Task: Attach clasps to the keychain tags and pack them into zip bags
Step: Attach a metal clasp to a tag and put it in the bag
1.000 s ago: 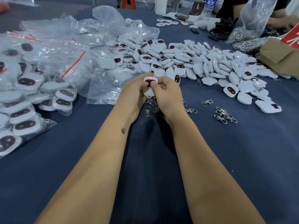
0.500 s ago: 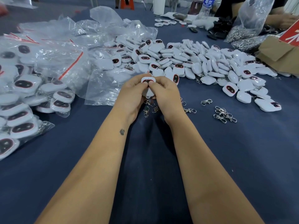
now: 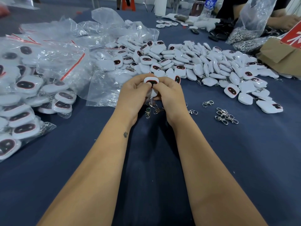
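Note:
A white keychain tag [image 3: 151,81] with a dark red-rimmed oval face is held upright between both hands at the table's middle. My left hand [image 3: 132,95] grips its left side, and my right hand [image 3: 169,95] pinches its right side, thumb on the face. More of the tag, or a second one, shows white between my palms. Several metal clasps [image 3: 150,110] lie on the blue cloth just under my hands. Whether a clasp hangs from the held tag is hidden by my fingers.
A big heap of loose tags [image 3: 203,62] spreads behind and to the right. Loose clasps [image 3: 226,115] lie at the right. Filled zip bags [image 3: 24,98] and empty zip bags [image 3: 104,88] crowd the left. A cardboard box [image 3: 283,56] and another person's hands [image 3: 285,20] are at the far right.
Both hands stay together on the tag with only small finger shifts. My right thumb now sits further onto the tag's dark face.

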Motion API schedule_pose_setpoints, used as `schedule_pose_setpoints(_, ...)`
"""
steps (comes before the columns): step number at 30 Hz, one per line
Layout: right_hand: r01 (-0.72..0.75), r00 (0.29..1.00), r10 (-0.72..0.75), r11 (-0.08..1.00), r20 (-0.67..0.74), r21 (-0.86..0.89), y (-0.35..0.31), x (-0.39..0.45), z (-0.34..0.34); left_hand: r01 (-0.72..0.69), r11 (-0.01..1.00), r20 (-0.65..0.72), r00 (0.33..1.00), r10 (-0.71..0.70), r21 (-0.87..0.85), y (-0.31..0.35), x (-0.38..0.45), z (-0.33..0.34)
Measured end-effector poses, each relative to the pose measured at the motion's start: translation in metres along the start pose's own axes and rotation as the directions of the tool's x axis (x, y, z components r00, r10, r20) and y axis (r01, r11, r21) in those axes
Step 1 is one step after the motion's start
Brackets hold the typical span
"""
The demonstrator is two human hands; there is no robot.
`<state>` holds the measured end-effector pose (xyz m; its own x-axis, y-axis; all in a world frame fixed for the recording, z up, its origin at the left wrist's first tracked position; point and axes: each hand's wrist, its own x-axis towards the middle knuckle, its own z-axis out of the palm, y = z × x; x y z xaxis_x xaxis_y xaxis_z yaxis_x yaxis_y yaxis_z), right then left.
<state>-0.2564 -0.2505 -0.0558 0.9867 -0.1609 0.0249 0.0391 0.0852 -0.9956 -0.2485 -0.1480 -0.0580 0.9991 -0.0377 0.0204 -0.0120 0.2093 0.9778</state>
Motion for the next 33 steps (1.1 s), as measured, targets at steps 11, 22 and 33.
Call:
schedule_pose_setpoints(11, 0.073, 0.964, 0.034, 0.919, -0.265, 0.386, 0.0, 0.006, -0.009, -0.086, 0.761, -0.145, 0.962, 0.231, 0.643, -0.011, 0.0, -0.006)
schedule_pose_setpoints(22, 0.059, 0.998, -0.047, 0.909, -0.04, 0.413, -0.003, -0.001, 0.0, 0.026, 0.494, -0.169, 0.954, 0.248, 0.869, -0.006, -0.006, -0.004)
schedule_pose_setpoints(33, 0.135, 0.985, -0.137, 0.99, -0.106, -0.027, 0.005, 0.0, 0.004, -0.08, 0.92, -0.383, 0.893, 0.237, 0.384, 0.006, -0.007, -0.008)
